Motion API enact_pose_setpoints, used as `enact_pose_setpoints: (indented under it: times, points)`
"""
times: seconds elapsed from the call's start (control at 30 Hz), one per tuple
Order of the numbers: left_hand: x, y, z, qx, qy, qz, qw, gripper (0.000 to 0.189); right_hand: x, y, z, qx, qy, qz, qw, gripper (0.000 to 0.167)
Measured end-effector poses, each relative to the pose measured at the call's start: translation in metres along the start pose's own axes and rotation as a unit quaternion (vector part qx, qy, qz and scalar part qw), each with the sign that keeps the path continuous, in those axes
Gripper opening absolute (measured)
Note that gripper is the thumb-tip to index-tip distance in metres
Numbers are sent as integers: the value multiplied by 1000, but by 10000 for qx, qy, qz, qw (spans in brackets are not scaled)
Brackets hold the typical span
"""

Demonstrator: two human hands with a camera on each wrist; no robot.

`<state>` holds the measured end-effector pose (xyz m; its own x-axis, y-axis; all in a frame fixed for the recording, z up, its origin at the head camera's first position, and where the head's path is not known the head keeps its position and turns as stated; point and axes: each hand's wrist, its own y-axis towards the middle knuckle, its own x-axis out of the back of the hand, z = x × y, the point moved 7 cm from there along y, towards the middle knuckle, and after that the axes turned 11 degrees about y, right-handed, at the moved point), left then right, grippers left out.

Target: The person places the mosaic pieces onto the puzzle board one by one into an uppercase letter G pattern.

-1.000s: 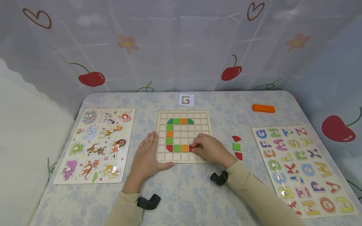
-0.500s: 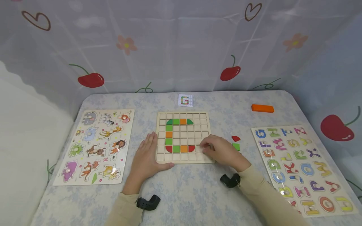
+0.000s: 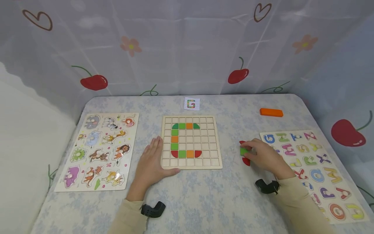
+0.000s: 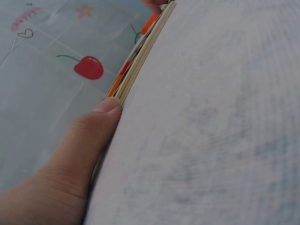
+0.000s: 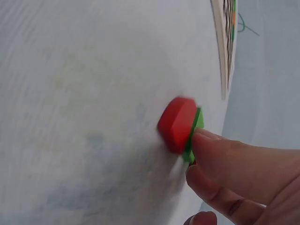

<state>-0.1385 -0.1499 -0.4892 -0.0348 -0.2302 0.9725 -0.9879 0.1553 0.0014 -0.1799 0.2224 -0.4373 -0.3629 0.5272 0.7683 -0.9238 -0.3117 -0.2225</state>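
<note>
A square wooden grid board (image 3: 210, 143) lies mid-table, with green, orange and red tiles forming a C-like outline in its cells. My left hand (image 3: 149, 162) rests at the board's lower left corner, fingers straight along the left edge and thumb (image 4: 89, 136) against the near edge. Off to the right of the board, my right hand (image 3: 263, 157) pinches a green square tile (image 5: 195, 126) between thumb and fingers. One red quarter-circle tile (image 5: 178, 124) lies right beside it; another red quarter-circle tile (image 3: 242, 142) is partly covered by the fingers.
Behind the board lies a small card (image 3: 192, 104) printed with a coloured G on a grid. An animal puzzle board (image 3: 131, 146) is at left, a letter puzzle board (image 3: 318, 177) at right under the right forearm. An orange block (image 3: 271, 112) sits at the back right.
The right hand has let go of a red quarter-circle tile in the board's lower row, then moved right to the loose tiles and taken hold of the green square. The left hand stays put.
</note>
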Motion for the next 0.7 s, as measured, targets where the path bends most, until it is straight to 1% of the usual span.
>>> enact_pose_setpoints:
  times: [0.1,0.2,0.43,0.57,0.7]
  points:
    - [0,0,0,-3,9,-10,10000,139,1,-1,-6,-122,-41,31,9999,32]
    - [0,0,0,1,24,-3,10000,140,1,-1,-8,-174,33,43,9998,29]
    - [3,0,-2,-6,-51,20,10000,139,-1,3,-5,-159,579,61,9982,16]
    - [4,0,-2,-10,-59,9,10000,139,-3,9,1,-183,931,-13,9955,14]
    - [3,0,-2,-14,-44,-18,10000,140,-9,19,19,86,1087,-125,9940,13]
